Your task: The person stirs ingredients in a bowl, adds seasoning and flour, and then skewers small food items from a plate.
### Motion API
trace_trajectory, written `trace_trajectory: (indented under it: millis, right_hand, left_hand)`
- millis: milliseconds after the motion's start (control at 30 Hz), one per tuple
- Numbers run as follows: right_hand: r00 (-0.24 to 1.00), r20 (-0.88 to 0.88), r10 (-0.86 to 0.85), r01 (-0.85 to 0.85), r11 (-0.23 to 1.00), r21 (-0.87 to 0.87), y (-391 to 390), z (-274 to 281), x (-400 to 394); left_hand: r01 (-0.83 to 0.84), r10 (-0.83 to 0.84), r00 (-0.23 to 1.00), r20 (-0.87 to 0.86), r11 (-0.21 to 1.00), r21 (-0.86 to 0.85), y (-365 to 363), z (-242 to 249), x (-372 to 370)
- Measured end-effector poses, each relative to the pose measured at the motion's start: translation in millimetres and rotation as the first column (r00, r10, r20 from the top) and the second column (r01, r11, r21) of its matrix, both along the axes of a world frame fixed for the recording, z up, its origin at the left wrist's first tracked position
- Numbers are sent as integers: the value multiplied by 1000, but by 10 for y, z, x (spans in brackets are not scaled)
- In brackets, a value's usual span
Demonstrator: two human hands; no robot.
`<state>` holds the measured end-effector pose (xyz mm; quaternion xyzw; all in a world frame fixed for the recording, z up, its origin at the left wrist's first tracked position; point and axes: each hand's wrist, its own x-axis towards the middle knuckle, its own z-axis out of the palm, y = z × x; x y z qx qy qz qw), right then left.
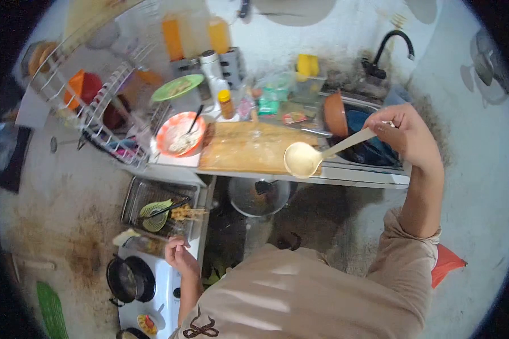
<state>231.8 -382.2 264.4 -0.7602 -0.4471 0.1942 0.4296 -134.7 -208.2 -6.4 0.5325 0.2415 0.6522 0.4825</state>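
Writing: print on the small packet (294,117) by the cutting board (237,150) is coming out too small to read, and whatever the yellow-capped bottle (225,104) is wearing as a label is blurring out too.

Ladle: the pale ladle (303,160) is stretching left from the right hand (395,134), its bowl showing in front of the cutting board's right end. Can't tell if it's touching, or if it's holding anything.

Right hand: pinching the handle near its far end, thumb and fingers pressing together, with the black faucet (373,69) and brown bowl (336,114) sitting beyond.

Left hand: this hand (180,255) is hanging low by the stove (165,288), well apart from the ladle. Fingers are curling in beside a blurry see-through thing (144,243); honestly can't tell if they're closing on it.

Stove side: a dark wok (148,277) is sitting near the left hand, while skewers (188,213) are lying in the metal tray (131,195) further up.

Tabletop: the tabletop (365,176) is carrying the cutting board, and just left of that an orange-rimmed bowl (163,134) is holding white mix (181,143) plus a dark-handled spoon (196,118).
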Motion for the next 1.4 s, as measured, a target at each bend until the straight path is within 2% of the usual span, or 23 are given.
trace_trajectory:
  millis: [167,300,400,500,600,633,767,867,967,1067,1167,1267,1367,1400]
  right_hand:
    - [940,187,-287,268,956,118,-472,-316,1009]
    - [771,435,-465,463,878,120,-744,-786,1891]
    - [650,539,-536,562,816,133,-776,-1096,2167]
    - [577,614,-538,569,805,170,-772,-1536,2354]
    - [428,758,-493,431,848,309,-789,-2007,2519]
    - [397,806,-438,468,853,233,-827,-2057,2497]
    - [407,814,-415,616,783,92,-875,-2115,2467]
    - [273,822,-499,496,806,324,-1032,-2365,2523]
    - [298,777,-554,532,772,347,-1104,-2451,2571]
    - [405,839,-363,665,747,2,-1071,-2495,2556]
    - [278,816,-507,604,753,262,-1080,-2302,2423]
    - [265,713,-650,628,677,384,-1086,-2179,2379]
    - [388,823,-415,589,798,125,-1039,-2412,2596]
    - [403,810,-427,606,787,114,-1007,-2436,2564]
  left_hand:
    - [87,-87,996,1,996,-1,-35,13,705]
    - [146,-147,989,3,989,19,-142,26,1162]
    - [172,-171,985,-27,984,37,-231,77,1421]
    - [163,-161,985,-54,986,44,-300,80,1582]
    - [148,-143,986,-84,988,54,-329,106,1641]
    - [138,-132,987,-94,989,52,-345,125,1641]
    - [107,-98,989,-115,991,83,-338,110,1616]
    - [68,-59,990,-127,995,75,-325,56,1581]
    - [64,-58,994,-89,996,62,-333,62,1613]
    - [-2,4,996,-89,1000,19,-362,87,1660]
    - [-8,9,996,-85,1000,16,-349,80,1665]
    - [0,-1,999,-32,1000,-13,-328,22,1623]
    - [-2,0,996,-84,999,-32,-338,10,1607]
    - [1,-4,995,-102,1000,-29,-338,8,1602]
